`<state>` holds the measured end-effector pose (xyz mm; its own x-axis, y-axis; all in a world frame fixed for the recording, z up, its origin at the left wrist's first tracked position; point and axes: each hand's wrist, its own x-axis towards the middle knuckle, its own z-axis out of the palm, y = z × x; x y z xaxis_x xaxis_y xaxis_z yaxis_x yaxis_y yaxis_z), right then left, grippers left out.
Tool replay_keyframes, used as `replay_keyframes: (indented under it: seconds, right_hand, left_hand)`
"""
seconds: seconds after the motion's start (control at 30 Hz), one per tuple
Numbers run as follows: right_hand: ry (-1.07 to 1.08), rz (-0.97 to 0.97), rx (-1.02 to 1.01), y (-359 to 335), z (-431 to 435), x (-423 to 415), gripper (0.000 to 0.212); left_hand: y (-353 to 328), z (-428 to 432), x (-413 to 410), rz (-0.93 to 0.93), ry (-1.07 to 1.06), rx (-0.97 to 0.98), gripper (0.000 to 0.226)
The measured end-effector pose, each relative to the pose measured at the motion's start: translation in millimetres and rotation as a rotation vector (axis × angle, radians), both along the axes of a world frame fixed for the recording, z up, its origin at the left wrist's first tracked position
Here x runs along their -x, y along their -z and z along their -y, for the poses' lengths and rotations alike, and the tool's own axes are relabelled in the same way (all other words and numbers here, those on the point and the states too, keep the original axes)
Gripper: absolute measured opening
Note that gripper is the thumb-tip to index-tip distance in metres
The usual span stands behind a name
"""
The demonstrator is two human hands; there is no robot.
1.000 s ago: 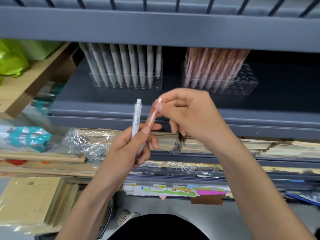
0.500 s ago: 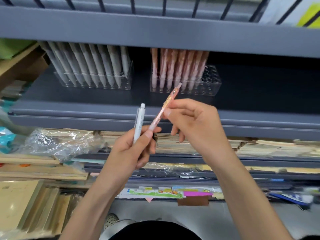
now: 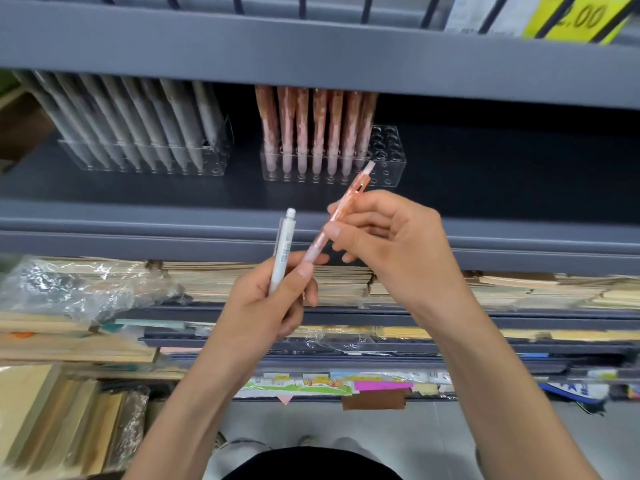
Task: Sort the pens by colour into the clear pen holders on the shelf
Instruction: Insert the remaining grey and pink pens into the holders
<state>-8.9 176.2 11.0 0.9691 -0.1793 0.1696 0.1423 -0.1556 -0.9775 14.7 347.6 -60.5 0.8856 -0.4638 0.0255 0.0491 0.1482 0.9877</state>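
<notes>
I am holding a white pen [image 3: 284, 244] in my left hand [image 3: 263, 306], near the middle of the frame. My thumb and fingers are curling round its lower barrel. Its clicker end is pointing up, and its tip is hiding inside my grip.

My right hand [image 3: 391, 244], just right of centre, is pinching a pink pen [image 3: 346, 206] at mid-barrel between thumb and forefinger, the other fingers folding in behind. That pen is slanting up to the right. Its pale clicker end is overlapping the front of the right-hand holder [image 3: 388, 150], and I cannot tell whether it is touching the plastic or hanging in front of it. Its lower end is reaching my left fingertips, and whether it is touching them is unclear too.

Both clear holders are sitting on the grey shelf [image 3: 519, 174] in the upper half of the frame. The left-hand holder [image 3: 145, 164] is carrying rows of white pens [image 3: 138, 116]. The right-hand one is carrying pink pens [image 3: 318, 126] along its left columns, with open holes showing at its right end. The lip of the shelf above [image 3: 311, 53] is cutting off the tops of both sets, so I cannot count them.

At the upper right a yellow price tag [image 3: 581, 19] is running out of the frame behind dark bars, with only "2.00" readable. Crinkled plastic wrap [image 3: 79, 289] is lying at middle left. The paper stacks [image 3: 519, 289] below the shelf are blurring together.
</notes>
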Motion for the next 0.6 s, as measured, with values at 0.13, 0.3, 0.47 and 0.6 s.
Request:
replay_keyframes:
  seconds: [0.13,0.3,0.47,0.6]
  right_hand:
    - [0.134,0.1,-0.057,-4.5,10.5,-9.8,0.015]
    - [0.324,0.243,-0.062,-13.8,34.2,-21.3,0.018]
    - [0.494,0.377,0.043,-16.9,47.3,-31.7,0.013]
    - [0.57,0.437,0.173,-17.2,54.1,-42.5,0.015]
  left_hand:
    - [1.6,-2.9,1.2,-0.033,-0.031,0.008,0.026]
    - [2.3,-9.9,1.5,-0.138,-0.065,0.077,0.037]
    - [2.5,-9.2,1.8,-0.131,-0.066,0.085,0.026]
    - [3.9,-11.7,2.4,-0.089,-0.071,0.058,0.025]
